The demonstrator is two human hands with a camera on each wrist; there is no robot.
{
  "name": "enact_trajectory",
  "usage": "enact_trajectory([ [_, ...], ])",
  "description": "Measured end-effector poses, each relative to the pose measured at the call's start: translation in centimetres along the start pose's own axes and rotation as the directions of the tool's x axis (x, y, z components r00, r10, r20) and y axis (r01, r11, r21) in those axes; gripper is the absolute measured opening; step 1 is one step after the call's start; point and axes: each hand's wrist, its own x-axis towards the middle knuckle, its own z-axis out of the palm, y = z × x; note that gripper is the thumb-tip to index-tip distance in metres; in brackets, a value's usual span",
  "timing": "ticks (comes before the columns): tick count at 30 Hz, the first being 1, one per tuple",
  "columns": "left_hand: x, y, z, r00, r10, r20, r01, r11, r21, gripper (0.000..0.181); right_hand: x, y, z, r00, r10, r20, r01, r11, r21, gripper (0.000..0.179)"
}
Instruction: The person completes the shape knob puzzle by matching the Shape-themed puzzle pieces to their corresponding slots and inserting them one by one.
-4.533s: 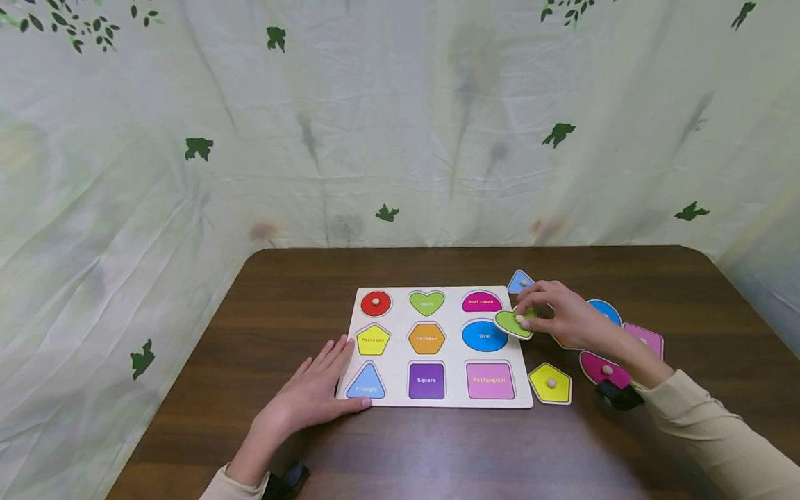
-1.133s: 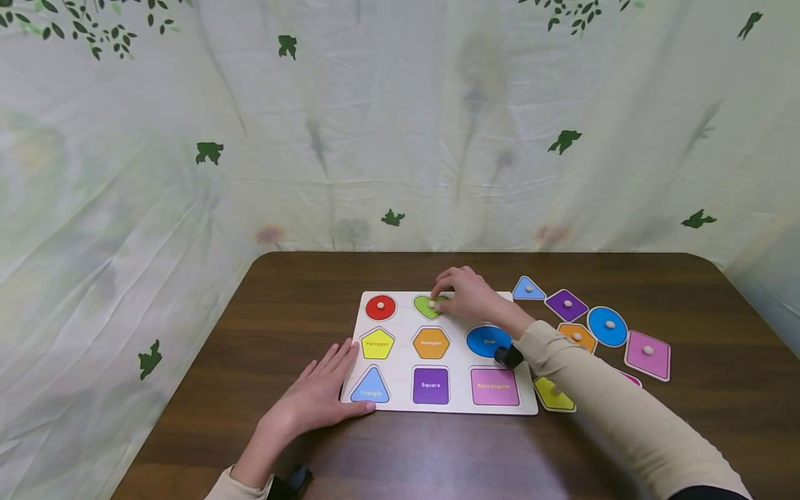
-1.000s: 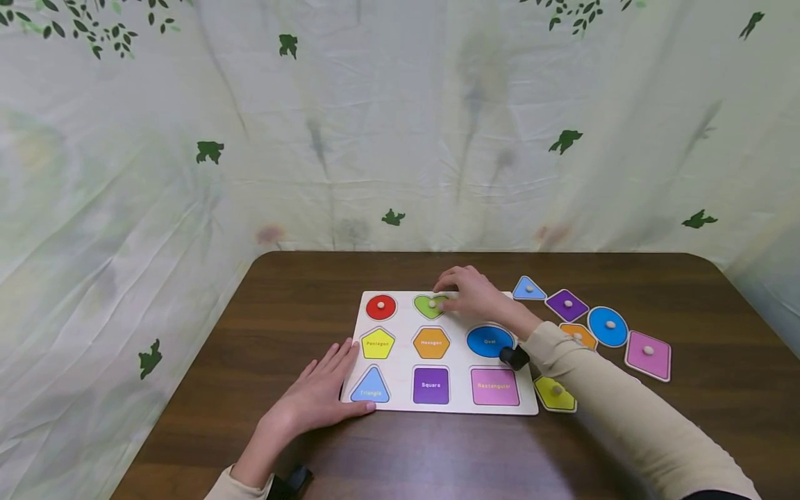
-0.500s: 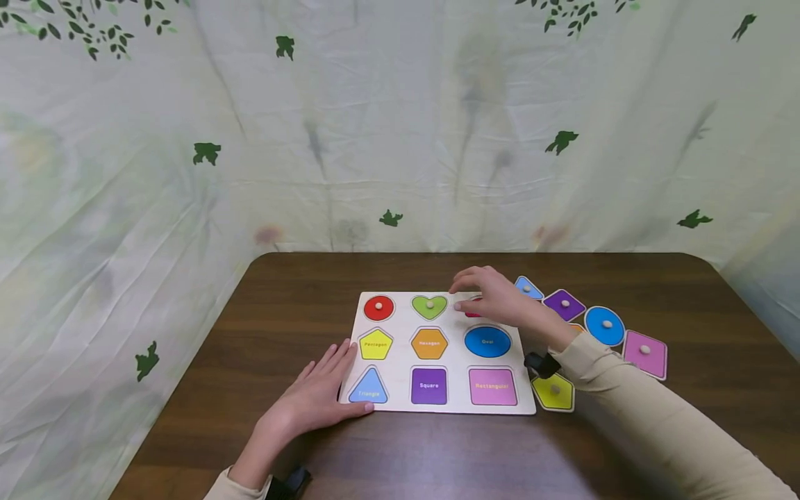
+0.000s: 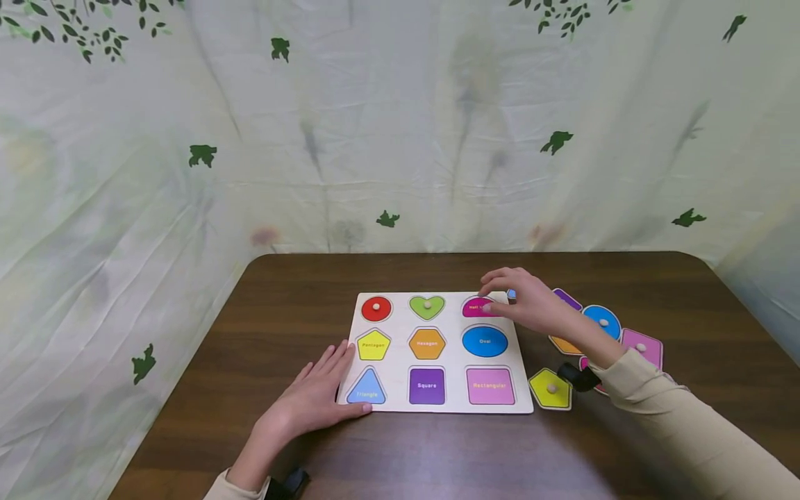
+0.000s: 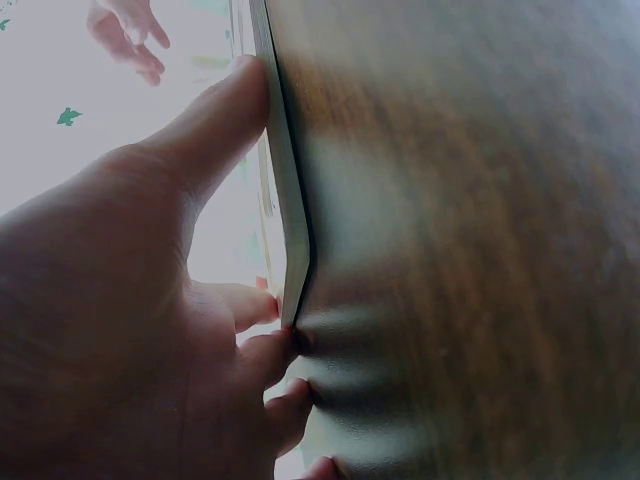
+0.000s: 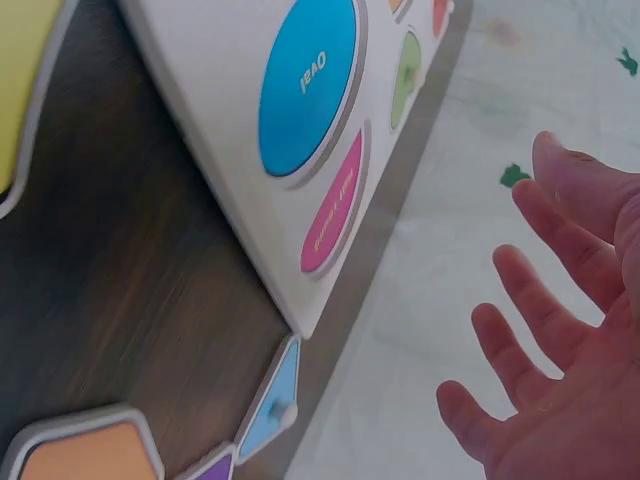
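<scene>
A white shape-puzzle board (image 5: 395,378) lies flat on the table. My left hand (image 5: 315,389) rests at its left edge, fingers straight and thumb at the front corner, as the left wrist view also shows. In the board sit a red circle piece (image 5: 369,308) and a green heart piece (image 5: 427,312), both with knobs. Above the pink half-round recess (image 5: 475,307) my right hand (image 5: 528,302) hovers with relaxed, spread fingers and holds nothing. The right wrist view shows the same hand (image 7: 570,310) apart from the board, near the half-round recess and the blue oval recess (image 7: 308,90).
Loose knobbed pieces lie right of the board: a yellow pentagon (image 5: 545,397), a blue oval (image 5: 603,317), a pink rectangle (image 5: 646,349), an orange piece (image 5: 565,346), a purple piece (image 5: 565,298) and a blue triangle (image 7: 272,400). A pink piece is partly hidden under the right wrist. Behind the table hangs a patterned cloth (image 5: 406,139).
My right hand carried the green heart piece from the right onto the board, let it go in the heart recess, and drew back to the right. The left hand stayed in place.
</scene>
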Motion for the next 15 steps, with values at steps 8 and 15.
enact_trajectory([
  [8,0.0,0.0,-0.1,1.0,0.012,-0.008,-0.012,1.0,0.001,0.108,-2.6,0.9,-1.4,0.999,0.022,-0.028,-0.023,1.0,-0.011,0.026],
  [15,-0.1,0.0,-0.1,1.0,0.012,-0.007,-0.012,1.0,0.001,0.108,-5.1,1.6,-2.7,0.999,0.039,-0.038,-0.04,0.999,-0.033,0.022],
])
